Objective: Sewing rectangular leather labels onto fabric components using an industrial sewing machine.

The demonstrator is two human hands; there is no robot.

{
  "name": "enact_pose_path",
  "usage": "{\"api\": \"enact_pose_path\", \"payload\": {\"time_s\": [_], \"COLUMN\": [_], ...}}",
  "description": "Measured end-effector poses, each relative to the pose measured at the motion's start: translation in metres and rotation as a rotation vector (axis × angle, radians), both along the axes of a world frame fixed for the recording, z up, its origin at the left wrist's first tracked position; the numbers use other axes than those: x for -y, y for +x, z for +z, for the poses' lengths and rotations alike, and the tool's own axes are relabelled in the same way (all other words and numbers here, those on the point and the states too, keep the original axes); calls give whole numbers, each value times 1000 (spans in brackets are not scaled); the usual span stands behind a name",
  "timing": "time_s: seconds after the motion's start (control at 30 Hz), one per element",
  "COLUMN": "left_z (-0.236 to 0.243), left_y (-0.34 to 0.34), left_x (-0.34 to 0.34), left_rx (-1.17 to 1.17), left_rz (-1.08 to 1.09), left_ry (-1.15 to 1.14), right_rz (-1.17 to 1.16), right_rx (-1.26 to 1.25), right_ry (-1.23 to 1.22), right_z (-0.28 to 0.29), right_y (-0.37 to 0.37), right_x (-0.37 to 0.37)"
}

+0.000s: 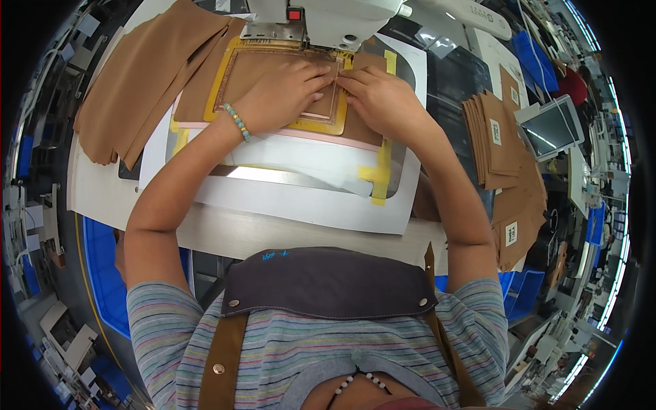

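A yellow rectangular frame template (217,96) lies over a flat brown leather-like panel (355,130) under the sewing machine head (328,24). Inside the frame is a brown piece (254,65) with a thin lighter border strip along its edges. My left hand (283,92) rests on this piece, fingers stretched toward the frame's right side, palm hidden. From the right, my right hand (383,99) reaches to the same side, its outstretched fingertips touching the border strip close to my left fingertips. Whether anything small sits beneath the fingertips cannot be made out.
Large brown sheets (147,82) are draped at the left. White paper and a clear plate held by yellow tape (378,174) lie under the work. Stacked brown pieces with white labels (490,140) and a tilted screen (552,126) stand at the right. A blue bin (102,273) sits below the table edge.
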State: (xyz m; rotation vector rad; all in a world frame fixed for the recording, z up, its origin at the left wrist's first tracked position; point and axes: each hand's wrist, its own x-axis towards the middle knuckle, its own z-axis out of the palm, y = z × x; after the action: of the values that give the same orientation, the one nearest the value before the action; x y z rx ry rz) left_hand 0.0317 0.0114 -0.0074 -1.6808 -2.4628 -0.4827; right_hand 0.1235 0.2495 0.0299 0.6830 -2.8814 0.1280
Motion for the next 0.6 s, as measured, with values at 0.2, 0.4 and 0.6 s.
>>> {"api": "enact_pose_path", "payload": {"time_s": [0.2,0.4,0.6], "left_z": [0,12,10], "left_y": [-2,-3,0], "left_x": [21,51,55], "left_rx": [9,17,96], "left_rz": [47,46,-44], "left_ry": [-23,81,67], "right_rz": [10,37,267], "right_rx": [-2,19,-74], "right_ry": [-60,-146,-238], "right_z": [11,13,-9], "right_y": [27,37,29], "right_x": [-20,-16,21]}}
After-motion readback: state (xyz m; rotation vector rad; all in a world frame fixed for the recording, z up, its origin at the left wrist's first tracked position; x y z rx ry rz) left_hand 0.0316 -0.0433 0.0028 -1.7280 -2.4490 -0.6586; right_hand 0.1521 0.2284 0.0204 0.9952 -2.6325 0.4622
